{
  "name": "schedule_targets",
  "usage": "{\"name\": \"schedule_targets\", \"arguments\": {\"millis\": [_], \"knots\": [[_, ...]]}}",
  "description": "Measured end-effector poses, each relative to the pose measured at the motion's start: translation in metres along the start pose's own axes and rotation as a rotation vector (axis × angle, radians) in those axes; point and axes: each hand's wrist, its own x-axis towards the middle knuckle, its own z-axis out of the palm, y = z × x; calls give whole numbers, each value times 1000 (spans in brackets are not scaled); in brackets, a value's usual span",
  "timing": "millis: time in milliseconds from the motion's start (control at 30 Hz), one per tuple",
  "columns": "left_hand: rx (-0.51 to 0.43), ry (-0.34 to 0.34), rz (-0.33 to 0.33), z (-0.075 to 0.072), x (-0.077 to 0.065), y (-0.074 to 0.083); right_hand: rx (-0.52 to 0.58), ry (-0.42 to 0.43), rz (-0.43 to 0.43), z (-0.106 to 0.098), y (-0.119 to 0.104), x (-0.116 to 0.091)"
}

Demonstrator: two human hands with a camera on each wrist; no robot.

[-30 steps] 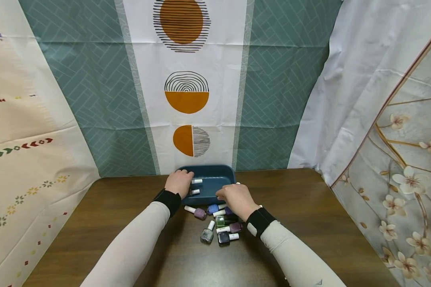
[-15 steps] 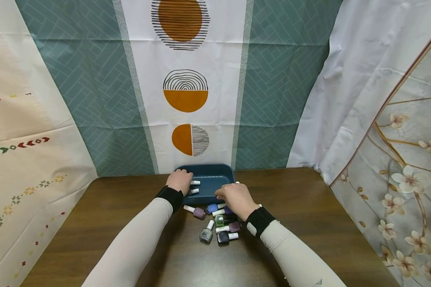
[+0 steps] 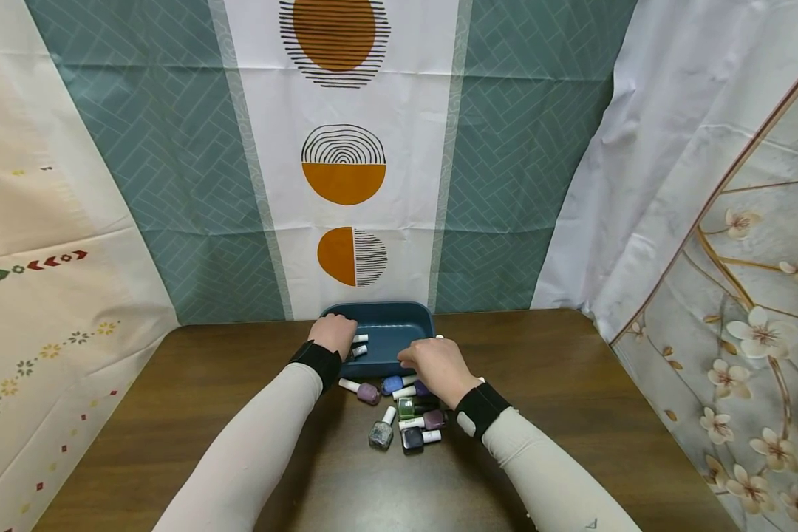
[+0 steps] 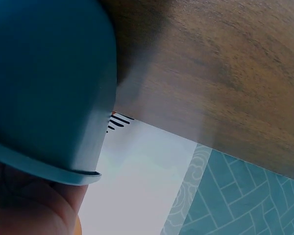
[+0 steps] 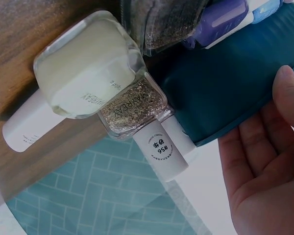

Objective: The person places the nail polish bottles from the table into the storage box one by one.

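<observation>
A dark blue-teal rectangular tray [image 3: 399,336] stands at the table's back edge. My left hand [image 3: 333,334] grips its left side; the left wrist view shows part of the palm [image 4: 32,205] beyond the rim. My right hand [image 3: 439,369] holds the right front corner, thumb at the outer wall and fingers curled at the rim in the right wrist view. Inside the tray lie nail polish bottles, white caps [image 3: 360,338] showing, the rest partly hidden by my left hand. A purple bottle [image 5: 223,19], a gold glitter bottle [image 5: 134,110] and a pale bottle [image 5: 88,68] lie outside, near my right hand.
In front of the tray several nail polish bottles lie on the wooden table [image 3: 193,414]: a mauve one [image 3: 368,393], a green one [image 3: 406,408], a grey glitter one [image 3: 380,434] and a black one [image 3: 412,440]. A patterned cloth [image 3: 492,244] hangs behind the table.
Both hands stay almost still at the tray. The white caps inside it show slightly further left. The head view has shifted a little.
</observation>
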Motion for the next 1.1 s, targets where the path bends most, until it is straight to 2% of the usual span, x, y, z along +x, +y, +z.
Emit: {"name": "schedule_targets", "arguments": {"millis": [467, 633, 767, 967, 1100], "knots": [[-3, -11, -9, 1, -2, -2, 42, -30, -11, 1, -1, 0], [2, -7, -8, 1, -2, -3, 20, -24, -18, 1, -2, 0], [3, 10, -4, 0, -2, -4, -9, -7, -21, -1, -3, 1], [-5, 34, 1, -3, -3, -3, 31, -19, 6, -1, -2, 1], [-6, 80, 11, -3, -6, -3, 39, -25, 2, 0, 0, 0]]}}
